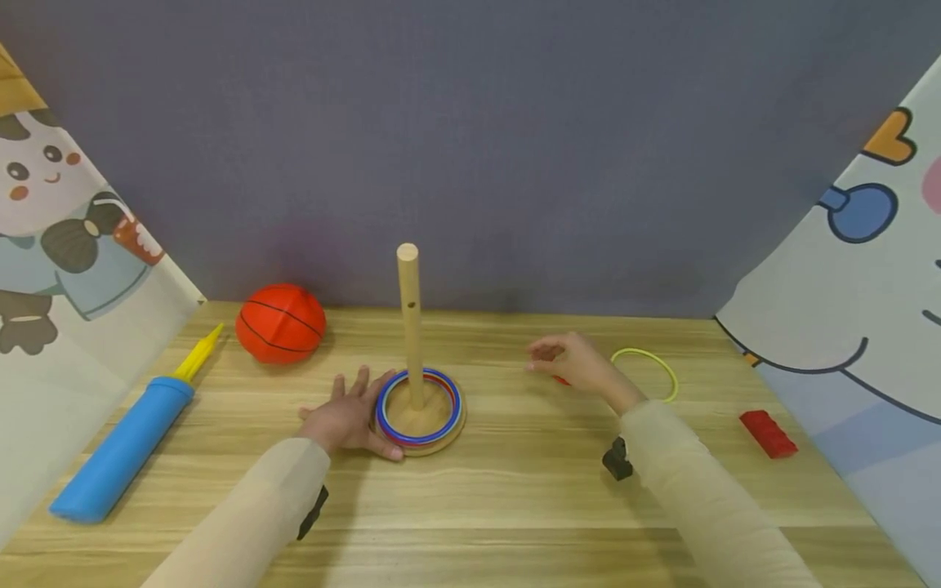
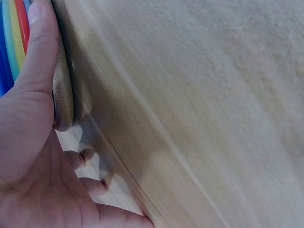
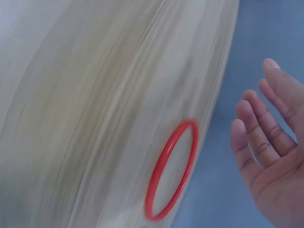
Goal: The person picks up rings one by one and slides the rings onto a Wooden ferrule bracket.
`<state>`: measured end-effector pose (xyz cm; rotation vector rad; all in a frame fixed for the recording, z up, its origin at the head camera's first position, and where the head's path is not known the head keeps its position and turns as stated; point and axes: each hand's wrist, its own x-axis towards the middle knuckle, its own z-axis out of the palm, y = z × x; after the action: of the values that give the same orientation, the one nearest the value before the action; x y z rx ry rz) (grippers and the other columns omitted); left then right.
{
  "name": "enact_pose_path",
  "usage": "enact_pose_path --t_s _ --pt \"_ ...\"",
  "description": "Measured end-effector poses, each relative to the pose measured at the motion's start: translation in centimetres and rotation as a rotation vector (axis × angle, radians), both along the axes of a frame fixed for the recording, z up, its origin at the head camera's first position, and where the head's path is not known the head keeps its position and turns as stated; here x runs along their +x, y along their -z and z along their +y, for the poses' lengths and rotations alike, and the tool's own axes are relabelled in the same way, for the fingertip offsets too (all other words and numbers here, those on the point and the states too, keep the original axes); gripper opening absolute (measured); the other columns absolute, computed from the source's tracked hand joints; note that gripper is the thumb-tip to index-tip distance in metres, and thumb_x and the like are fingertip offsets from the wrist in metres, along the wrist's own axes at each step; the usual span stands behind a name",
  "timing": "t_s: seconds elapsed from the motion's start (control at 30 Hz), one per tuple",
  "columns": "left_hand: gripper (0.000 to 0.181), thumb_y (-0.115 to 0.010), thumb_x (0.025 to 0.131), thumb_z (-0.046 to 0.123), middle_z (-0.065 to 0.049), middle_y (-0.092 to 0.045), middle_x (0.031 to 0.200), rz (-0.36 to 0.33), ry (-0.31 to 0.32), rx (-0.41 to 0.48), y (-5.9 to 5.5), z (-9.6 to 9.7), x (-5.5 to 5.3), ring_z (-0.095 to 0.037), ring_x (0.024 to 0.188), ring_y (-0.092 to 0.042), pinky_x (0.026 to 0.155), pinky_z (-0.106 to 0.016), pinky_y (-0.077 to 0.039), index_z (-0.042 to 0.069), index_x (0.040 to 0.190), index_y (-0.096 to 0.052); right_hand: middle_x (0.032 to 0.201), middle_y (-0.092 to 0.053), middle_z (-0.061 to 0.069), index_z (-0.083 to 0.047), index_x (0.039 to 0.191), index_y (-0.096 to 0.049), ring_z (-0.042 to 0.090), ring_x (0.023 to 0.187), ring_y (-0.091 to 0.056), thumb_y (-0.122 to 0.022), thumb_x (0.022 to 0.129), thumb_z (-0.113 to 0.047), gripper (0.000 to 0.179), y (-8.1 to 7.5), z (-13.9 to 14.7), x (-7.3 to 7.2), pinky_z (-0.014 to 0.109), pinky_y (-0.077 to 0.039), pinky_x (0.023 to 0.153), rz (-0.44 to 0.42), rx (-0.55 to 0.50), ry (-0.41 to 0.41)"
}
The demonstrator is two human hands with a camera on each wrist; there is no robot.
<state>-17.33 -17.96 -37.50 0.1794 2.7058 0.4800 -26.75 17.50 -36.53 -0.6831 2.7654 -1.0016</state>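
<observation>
A wooden peg (image 1: pixel 410 327) stands upright on a round wooden base (image 1: pixel 457 429), with several stacked rings (image 1: pixel 380 408) around its foot, a blue one on top. My left hand (image 1: pixel 345 418) touches the left side of this base, fingers spread and thumb along the edge. In the left wrist view the thumb (image 2: pixel 40 47) lies against the stack's blue, green, yellow and red rings (image 2: pixel 21 26). My right hand (image 1: pixel 577 363) hovers with loosely bent fingers and holds nothing. A red ring (image 3: pixel 159 168) lies on the table near it, mostly hidden by the hand in the head view.
Right of my right hand lies a yellow ring (image 1: pixel 639 351), with a red block (image 1: pixel 768 434) farther right. At the left are a red ball (image 1: pixel 281 324) with black lines and a blue pump (image 1: pixel 125 449) with a yellow tip. A grey wall (image 1: pixel 470 163) borders the table's back.
</observation>
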Motion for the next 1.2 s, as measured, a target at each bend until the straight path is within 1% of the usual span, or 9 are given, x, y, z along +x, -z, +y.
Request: enact_pose_path --t_s 0.1,0.2,0.43,0.57,0.73,0.83,1.0,1.1,1.2 --pt "0.126 -0.092 0.066 0.054 -0.031 -0.006 0.165 -0.004 -0.001 0.002 0.0 0.0 0.0 -0.062 0.146 0.000 0.086 -0.094 -0.016 0.017 0.163 -0.020 0.109 -0.073 0.009 -0.004 0.122 -0.073 0.028 0.101 -0.066 -0.075 0.094 -0.018 0.032 0.4 1.5 -0.6 0.047 -0.053 0.088 -0.023 0.015 0.053" --pt "0.126 -0.092 0.066 0.054 -0.031 -0.006 0.165 -0.003 0.001 0.001 0.0 0.0 0.0 -0.062 0.146 0.000 0.086 -0.094 -0.016 0.017 0.163 -0.020 0.112 -0.072 0.012 -0.003 0.124 -0.072 0.031 0.105 -0.065 -0.074 0.095 -0.020 0.033 0.8 3.0 -1.1 0.049 -0.053 0.091 -0.032 0.027 0.091" --pt "0.127 -0.091 0.065 0.056 -0.030 -0.006 0.165 -0.002 -0.004 -0.008 0.2 -0.2 0.0 -0.062 0.146 -0.001 0.086 -0.094 -0.016 0.017 0.163 -0.020 0.123 -0.068 0.021 0.003 0.130 -0.066 0.039 0.113 -0.063 -0.072 0.097 -0.018 0.039 1.4 5.6 -2.1 0.051 -0.054 0.093 -0.059 0.031 0.109" --pt "0.128 -0.091 0.064 0.057 -0.030 -0.007 0.165 0.004 -0.002 -0.004 0.2 -0.2 0.0 -0.062 0.146 -0.001 0.086 -0.094 -0.016 0.017 0.163 -0.020 0.123 -0.067 0.025 0.005 0.130 -0.064 0.042 0.114 -0.063 -0.071 0.097 -0.018 0.041 1.9 6.4 -2.7 0.052 -0.052 0.096 -0.032 0.041 0.132" --pt "0.129 -0.090 0.064 0.058 -0.029 -0.005 0.166 -0.005 -0.005 -0.005 0.6 -0.2 -0.3 -0.061 0.146 0.000 0.086 -0.094 -0.016 0.018 0.163 -0.018 0.123 -0.067 0.029 0.008 0.129 -0.063 0.044 0.115 -0.063 -0.072 0.096 -0.015 0.042 2.5 6.9 -3.4 0.053 -0.052 0.097 0.017 0.054 0.171" --pt "0.128 -0.091 0.065 0.057 -0.029 -0.005 0.165 -0.007 -0.007 -0.006 0.4 -0.1 -0.2 -0.061 0.146 -0.001 0.086 -0.094 -0.017 0.018 0.163 -0.019 0.126 -0.065 0.030 0.010 0.130 -0.061 0.046 0.118 -0.061 -0.072 0.096 -0.014 0.043 2.6 7.0 -3.6 0.054 -0.050 0.099 0.037 0.069 0.176" --pt "0.127 -0.091 0.066 0.055 -0.029 -0.004 0.166 -0.008 -0.009 -0.009 -0.1 0.1 -0.1 -0.061 0.146 0.000 0.087 -0.093 -0.016 0.018 0.163 -0.019 0.136 -0.057 0.031 0.008 0.138 -0.056 0.049 0.125 -0.054 -0.068 0.099 -0.018 0.048 2.5 6.7 -4.0 0.059 -0.044 0.105 0.033 0.154 0.170" --pt "0.127 -0.091 0.066 0.054 -0.029 -0.004 0.166 -0.016 -0.012 -0.008 -0.1 0.1 -0.1 -0.061 0.147 0.001 0.088 -0.093 -0.016 0.018 0.164 -0.018 0.140 -0.053 0.032 0.007 0.140 -0.054 0.052 0.129 -0.049 -0.064 0.102 -0.021 0.049 2.7 6.4 -4.3 0.061 -0.039 0.108 0.072 0.246 0.153" --pt "0.127 -0.091 0.066 0.054 -0.028 -0.004 0.166 -0.022 -0.018 -0.007 0.0 0.1 -0.1 -0.060 0.147 0.001 0.088 -0.093 -0.016 0.019 0.164 -0.018 0.140 -0.052 0.035 0.009 0.141 -0.053 0.055 0.129 -0.047 -0.061 0.103 -0.024 0.050 3.2 6.1 -4.4 0.062 -0.039 0.108 0.119 0.326 0.137"
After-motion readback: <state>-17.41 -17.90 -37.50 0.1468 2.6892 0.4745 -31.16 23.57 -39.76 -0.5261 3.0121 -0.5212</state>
